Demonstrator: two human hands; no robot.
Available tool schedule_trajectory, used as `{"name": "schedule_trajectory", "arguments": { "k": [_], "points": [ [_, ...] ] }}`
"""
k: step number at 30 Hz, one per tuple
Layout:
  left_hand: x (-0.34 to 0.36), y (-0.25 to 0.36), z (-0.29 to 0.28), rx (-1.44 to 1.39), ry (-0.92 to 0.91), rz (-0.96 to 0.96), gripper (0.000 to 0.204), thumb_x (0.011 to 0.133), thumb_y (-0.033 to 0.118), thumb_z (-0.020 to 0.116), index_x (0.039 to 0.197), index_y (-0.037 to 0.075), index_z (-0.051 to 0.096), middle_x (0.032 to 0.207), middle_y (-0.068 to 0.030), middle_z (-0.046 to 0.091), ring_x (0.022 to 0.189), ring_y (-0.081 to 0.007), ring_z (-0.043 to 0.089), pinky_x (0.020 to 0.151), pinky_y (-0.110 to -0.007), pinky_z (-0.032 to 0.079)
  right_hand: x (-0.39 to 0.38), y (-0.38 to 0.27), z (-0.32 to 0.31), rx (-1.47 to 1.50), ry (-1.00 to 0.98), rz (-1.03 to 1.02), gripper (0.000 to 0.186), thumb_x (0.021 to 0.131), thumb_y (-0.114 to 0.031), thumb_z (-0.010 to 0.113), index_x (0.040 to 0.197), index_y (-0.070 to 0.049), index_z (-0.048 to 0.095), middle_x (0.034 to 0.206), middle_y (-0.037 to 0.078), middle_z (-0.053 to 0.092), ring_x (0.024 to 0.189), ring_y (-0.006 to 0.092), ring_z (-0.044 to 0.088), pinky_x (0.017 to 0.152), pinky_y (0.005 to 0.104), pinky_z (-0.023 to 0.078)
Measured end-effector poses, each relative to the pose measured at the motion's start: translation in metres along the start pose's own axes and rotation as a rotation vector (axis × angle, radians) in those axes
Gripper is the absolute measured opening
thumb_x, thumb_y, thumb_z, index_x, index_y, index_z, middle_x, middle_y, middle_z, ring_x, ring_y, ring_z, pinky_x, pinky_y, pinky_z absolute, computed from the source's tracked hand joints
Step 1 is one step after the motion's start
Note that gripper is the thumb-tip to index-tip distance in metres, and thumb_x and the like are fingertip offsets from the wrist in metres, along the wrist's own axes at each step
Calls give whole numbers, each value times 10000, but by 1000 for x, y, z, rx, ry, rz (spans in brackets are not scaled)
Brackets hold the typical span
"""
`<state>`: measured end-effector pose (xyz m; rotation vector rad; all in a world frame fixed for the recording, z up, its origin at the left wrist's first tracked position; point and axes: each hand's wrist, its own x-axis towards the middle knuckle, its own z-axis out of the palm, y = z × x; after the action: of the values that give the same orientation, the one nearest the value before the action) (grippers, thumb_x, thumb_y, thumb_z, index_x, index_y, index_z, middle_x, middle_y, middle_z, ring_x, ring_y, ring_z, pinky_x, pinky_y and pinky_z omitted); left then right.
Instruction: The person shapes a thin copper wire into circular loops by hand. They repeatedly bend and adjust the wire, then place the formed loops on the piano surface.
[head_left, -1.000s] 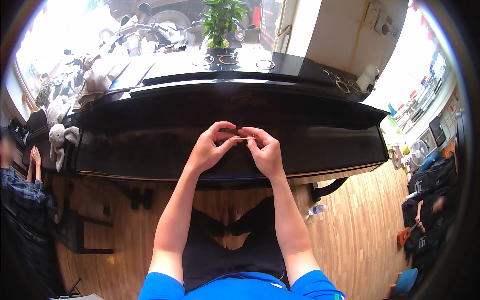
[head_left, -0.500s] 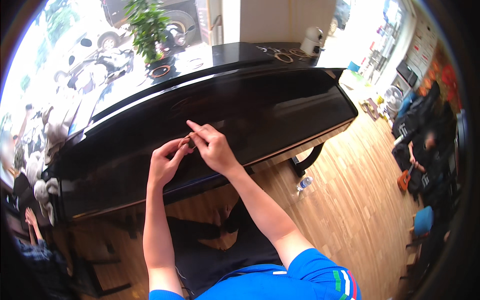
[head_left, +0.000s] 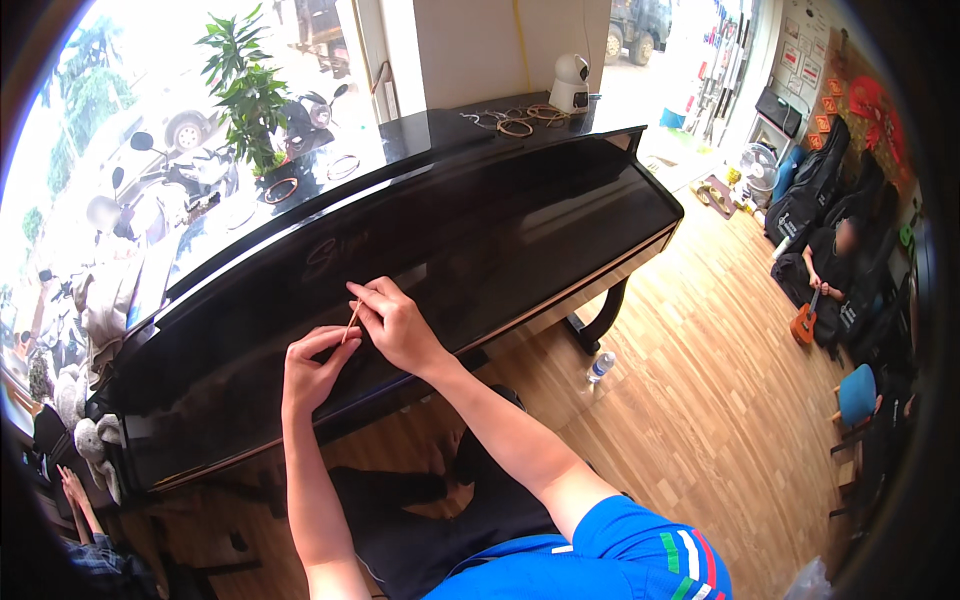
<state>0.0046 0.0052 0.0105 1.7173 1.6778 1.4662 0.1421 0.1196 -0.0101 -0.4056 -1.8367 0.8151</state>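
black and glossy, the long piano (head_left: 510, 230) fills the middle of the view, with a leafy plant (head_left: 245, 100) at ten o'clock. over the piano, the right hand (head_left: 400, 328) sits near nine o'clock and the left hand (head_left: 316, 366) near eight, the fingers of both pinched on a thin tan strand (head_left: 352, 319) between them. half a second ago it looked curled; now it runs almost straight, toward one o'clock, so more of its length shows.
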Motion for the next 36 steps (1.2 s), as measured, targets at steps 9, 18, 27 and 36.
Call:
{"name": "schedule_trajectory", "arguments": {
  "k": [9,18,27,36],
  "points": [
    [3,-7,3,-263,130,-120,311,995,42,608,1292,5,524,1028,-121,745,979,-144,695,888,-261,516,4,-5,-10,263,-140,0,199,956,-39,649,1135,5,721,1063,121,688,938,229,696,810,308,551],
    [4,-18,-1,-166,122,-102,219,1028,71,556,1212,9,656,934,-47,686,871,-115,658,797,-251,518,7,-12,-18,341,-338,-1,179,888,-201,777,934,-29,751,905,67,670,889,184,631,821,321,492],
    [5,-18,2,-110,155,-79,219,1039,101,540,1191,4,665,939,-64,713,881,-131,679,784,-260,529,6,-13,-18,334,-326,55,193,881,-220,784,845,-34,745,875,58,664,862,181,628,800,324,483],
    [5,-24,-3,-265,301,-87,215,1021,83,588,1188,-32,664,945,-67,723,842,-113,681,746,-251,541,2,-9,-8,488,-250,207,188,977,-129,660,1061,15,747,927,88,743,859,149,692,808,275,546]
  ]
}}
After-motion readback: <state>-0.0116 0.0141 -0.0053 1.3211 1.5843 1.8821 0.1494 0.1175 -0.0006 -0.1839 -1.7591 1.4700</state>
